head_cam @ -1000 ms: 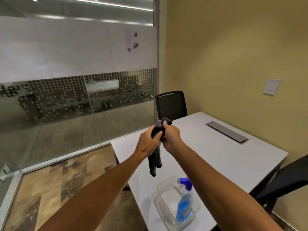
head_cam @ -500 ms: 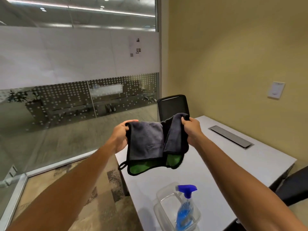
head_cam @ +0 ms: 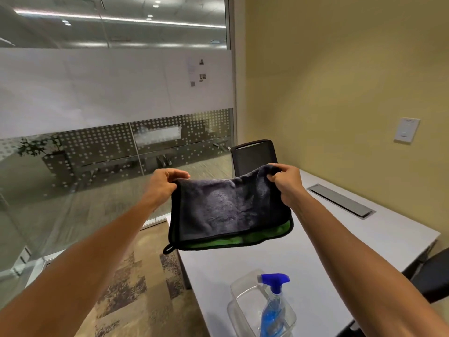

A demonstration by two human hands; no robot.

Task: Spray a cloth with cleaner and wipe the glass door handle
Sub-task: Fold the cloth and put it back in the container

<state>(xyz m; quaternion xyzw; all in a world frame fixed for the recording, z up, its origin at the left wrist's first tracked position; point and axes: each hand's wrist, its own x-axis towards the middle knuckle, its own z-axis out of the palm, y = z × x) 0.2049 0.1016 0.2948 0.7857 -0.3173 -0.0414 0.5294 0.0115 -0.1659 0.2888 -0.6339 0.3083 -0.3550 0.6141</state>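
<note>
A dark grey cloth (head_cam: 226,210) with a green underside and black edging hangs spread out in the air above the white table (head_cam: 315,251). My left hand (head_cam: 161,184) pinches its upper left corner. My right hand (head_cam: 286,184) grips its upper right corner. A spray bottle (head_cam: 273,305) with a blue nozzle and blue liquid stands in a clear plastic container (head_cam: 243,305) on the table's near end, below the cloth. No door handle is in view.
A glass wall (head_cam: 109,117) with a frosted band and dot pattern runs along the left. A black chair (head_cam: 252,155) stands at the table's far end, another chair (head_cam: 435,273) at the right. A metal cable hatch (head_cam: 340,200) lies in the tabletop. Patterned carpet (head_cam: 136,276) covers the floor.
A second ago both hands held the cloth bunched together. They have since moved apart and unfolded it, so it now hangs wide and flat between them.
</note>
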